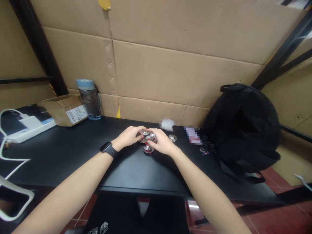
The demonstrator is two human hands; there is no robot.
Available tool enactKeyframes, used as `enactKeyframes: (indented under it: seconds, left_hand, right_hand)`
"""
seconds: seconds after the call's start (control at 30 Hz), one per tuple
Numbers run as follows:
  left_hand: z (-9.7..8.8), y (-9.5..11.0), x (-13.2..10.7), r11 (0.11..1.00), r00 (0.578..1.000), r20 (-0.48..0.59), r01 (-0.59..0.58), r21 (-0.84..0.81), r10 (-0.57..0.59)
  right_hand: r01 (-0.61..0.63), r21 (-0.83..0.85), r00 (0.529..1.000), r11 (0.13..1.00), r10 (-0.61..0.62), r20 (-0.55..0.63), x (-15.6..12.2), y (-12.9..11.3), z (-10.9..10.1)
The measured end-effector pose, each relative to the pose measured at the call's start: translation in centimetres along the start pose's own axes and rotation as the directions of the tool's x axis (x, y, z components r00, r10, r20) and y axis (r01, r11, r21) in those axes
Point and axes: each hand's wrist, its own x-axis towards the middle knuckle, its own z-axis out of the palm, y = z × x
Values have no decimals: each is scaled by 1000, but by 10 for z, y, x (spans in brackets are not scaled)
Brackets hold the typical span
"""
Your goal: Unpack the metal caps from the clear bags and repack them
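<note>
Nearest me, the black tabletop (143, 177) extends under my hands. My left hand (133, 135) and right hand (162, 140) both grip, fingers curled, a silver-and-red metal cluster (148, 138) between them. Just right of my right hand lies a loose metal disc (173, 138); beyond that hand, a white packet (167, 124).

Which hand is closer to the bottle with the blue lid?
Left: the left hand is to the right of the bottle, closer to the person. The right hand is farther right, at the right side of the shiny metal pieces.
</note>
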Motion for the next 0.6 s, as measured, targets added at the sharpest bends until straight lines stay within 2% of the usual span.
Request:
enactKeyframes:
  seconds: [0.1,0.23,0.37,0.6]
  left_hand:
    - [-3,10,1,1000,999,-33,-8,-7,8]
    - [-6,23,1,995,993,-113,17,-102,-29]
    - [-4,34,1,984,988,-152,-17,-179,-10]
    - [1,46,2,976,984,-175,-61,-208,24]
  right_hand:
    - [-56,-7,998,998,56,8,0,-2,4]
    - [-129,45,991,991,130,-14,0,2,3]
    - [-128,102,992,987,126,24,1,3,2]
    - [-146,206,989,968,141,37,1,1,6]
